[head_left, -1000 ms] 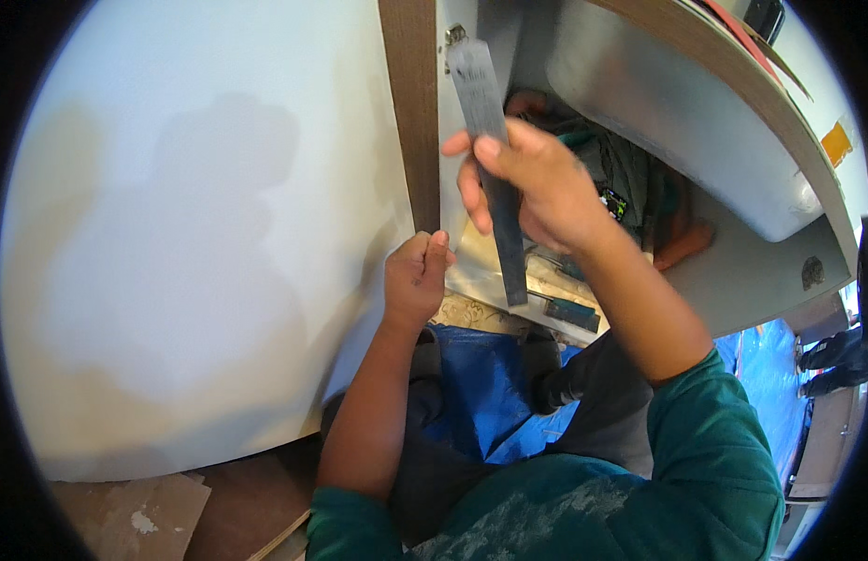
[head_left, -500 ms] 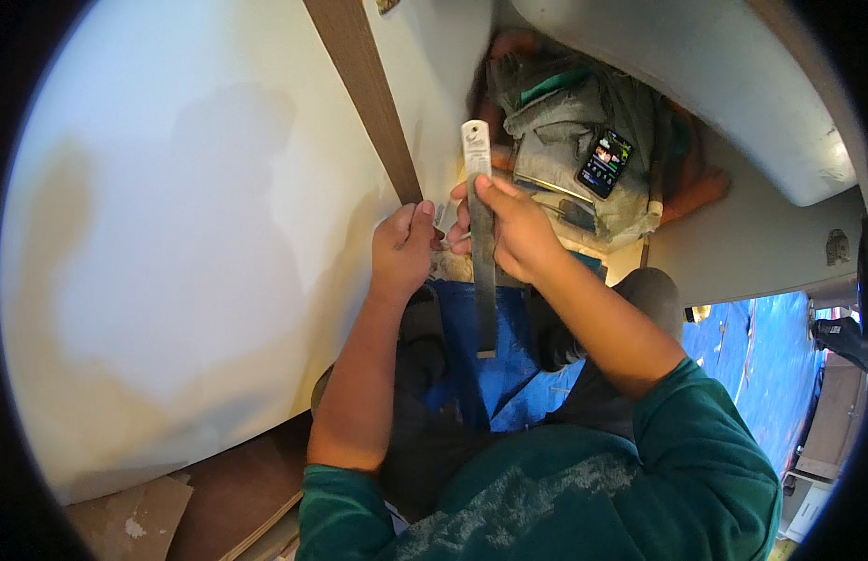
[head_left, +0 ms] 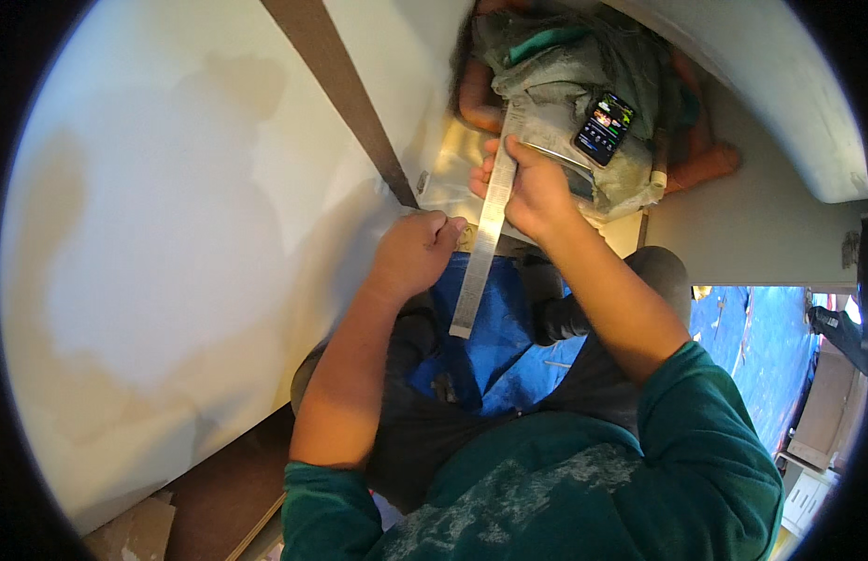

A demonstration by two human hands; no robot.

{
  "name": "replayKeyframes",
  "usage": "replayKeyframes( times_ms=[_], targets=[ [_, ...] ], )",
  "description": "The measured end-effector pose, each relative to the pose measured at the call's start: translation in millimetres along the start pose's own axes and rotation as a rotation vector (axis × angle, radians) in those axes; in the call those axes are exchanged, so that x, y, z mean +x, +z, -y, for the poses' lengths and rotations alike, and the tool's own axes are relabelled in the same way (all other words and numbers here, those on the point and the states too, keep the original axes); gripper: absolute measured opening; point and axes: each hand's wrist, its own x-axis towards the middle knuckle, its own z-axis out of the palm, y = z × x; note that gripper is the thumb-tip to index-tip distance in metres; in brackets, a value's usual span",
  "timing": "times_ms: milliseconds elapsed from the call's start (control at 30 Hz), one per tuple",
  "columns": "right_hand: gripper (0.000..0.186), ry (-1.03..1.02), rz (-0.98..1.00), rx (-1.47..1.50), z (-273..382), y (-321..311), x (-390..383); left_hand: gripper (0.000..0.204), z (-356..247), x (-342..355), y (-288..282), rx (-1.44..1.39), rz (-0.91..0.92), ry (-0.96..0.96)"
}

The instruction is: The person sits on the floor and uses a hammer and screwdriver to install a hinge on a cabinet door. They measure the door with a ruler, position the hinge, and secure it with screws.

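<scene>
A long steel ruler (head_left: 480,262) slants downward from my right hand (head_left: 538,192), its fingers and thumb closed round the upper part. The ruler's lower end hangs free above the blue floor sheet (head_left: 529,374), between my knees. My left hand (head_left: 413,251) is closed, thumb against the curled fingers, close to the lower end of a dark brown strip (head_left: 333,75) on the white panel (head_left: 172,234). Whatever sits inside that left hand, if anything, is hidden. A small gap separates it from the ruler.
A smartphone (head_left: 604,129) with a lit screen lies on crumpled grey-green cloth (head_left: 630,56) ahead of me. At upper right bulges a pale rounded shell (head_left: 780,103). Brown boards (head_left: 228,486) lie at lower left. On the far right stands a white drawer unit (head_left: 808,500).
The ruler has turned, its lower end swinging left and its face now catching the light. My right hand has risen slightly; my left has shifted right, off the brown strip's end.
</scene>
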Motion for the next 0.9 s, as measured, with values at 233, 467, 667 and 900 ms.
replayKeyframes(
  times_ms=[233,467,667,900],
  targets=[
    [0.035,-0.002,-0.007,0.009,-19.2,9.7,-7.6,0.047,-32.7,-8.9,0.2,-0.246,0.181,-0.057],
    [0.044,-0.127,0.201,-0.195,-13.5,40.4,-29.7,0.033,-22.4,-7.1,28.0,-0.216,-0.087,-0.034],
    [0.055,-0.321,0.212,-0.574,-16.4,42.2,-36.1,0.021,-17.0,-5.5,32.4,-0.885,-0.093,0.055],
    [0.032,-0.337,0.297,-1.069,-8.4,14.8,-28.9,0.045,-31.9,-7.6,4.3,-0.695,-0.501,0.256]
  ],
)
